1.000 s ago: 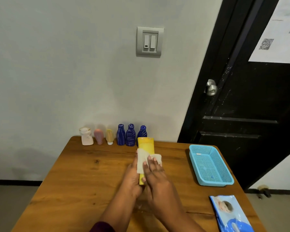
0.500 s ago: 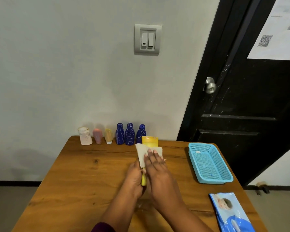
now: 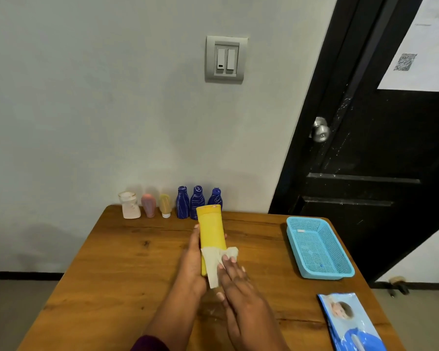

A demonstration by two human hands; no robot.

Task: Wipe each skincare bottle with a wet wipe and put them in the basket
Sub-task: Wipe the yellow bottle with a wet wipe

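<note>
While the left hand [image 3: 192,264] wraps its thumb and fingers round the yellow tube [image 3: 211,229], the right hand [image 3: 238,282] lays fairly straight fingers on a wet wipe [image 3: 213,259] and presses it against the tube's near end. The tube sits over the middle of the wooden table [image 3: 127,262], its broad end pointing away toward the wall. Whether its near end touches the wood cannot be told.

The step in hand appears to be wiping this one tube. Its far half is bare of the wipe, so the next move probably calls for sliding the wipe up its length while the left hand steadies or turns it. After that the tube goes right into the blue basket [image 3: 325,276], which holds no bottle so far.

Most of the task seems to remain. Three blue bottles [image 3: 197,202], a yellowish tube [image 3: 165,205], a pink tube [image 3: 148,205] and a pale bottle [image 3: 129,206] stand in a row along the wall at the table's far edge. A pack of wipes [image 3: 350,323] lies at the near right corner, well apart from the hands.
</note>
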